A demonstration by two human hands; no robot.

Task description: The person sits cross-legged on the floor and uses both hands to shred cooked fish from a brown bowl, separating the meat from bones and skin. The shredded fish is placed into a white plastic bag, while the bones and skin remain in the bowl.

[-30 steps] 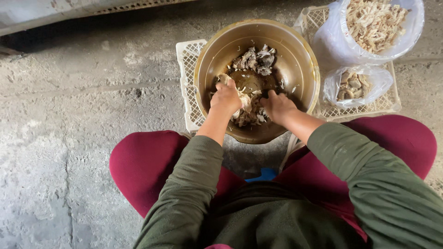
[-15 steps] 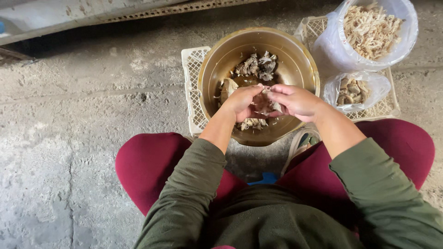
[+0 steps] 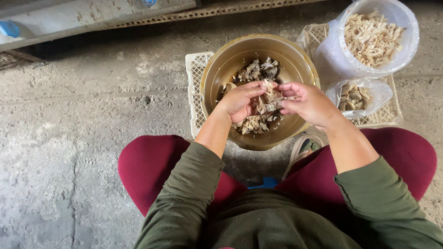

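We sit on the concrete floor (image 3: 69, 120) with our knees apart, and both our hands meet over a brass-coloured bowl (image 3: 221, 69) set straight ahead at twelve o'clock. Our left hand (image 3: 240, 99) and right hand (image 3: 310, 103) are closed together on one pale, stringy mushroom piece (image 3: 267, 97), fingertips pinching it from either side just above the bowl's middle. Below the hands, more pale shreds (image 3: 254, 124) lie at the near side of the bowl, at six o'clock, and darker mushroom clumps (image 3: 257, 70) sit at its far side, at twelve o'clock.

The bowl rests on a white plastic crate (image 3: 196, 78) lying flat on the floor. At two o'clock a second crate (image 3: 390, 108) carries a white tub lined with a clear bag (image 3: 332, 55), filled with light shredded strips (image 3: 371, 39). Just nearer to us, at three o'clock from the bowl, a small clear bag (image 3: 374, 94) holds a few brownish pieces. Our sleeves are olive green and our trousers dark red. A grey beam (image 3: 92, 16) runs along the floor at eleven o'clock.
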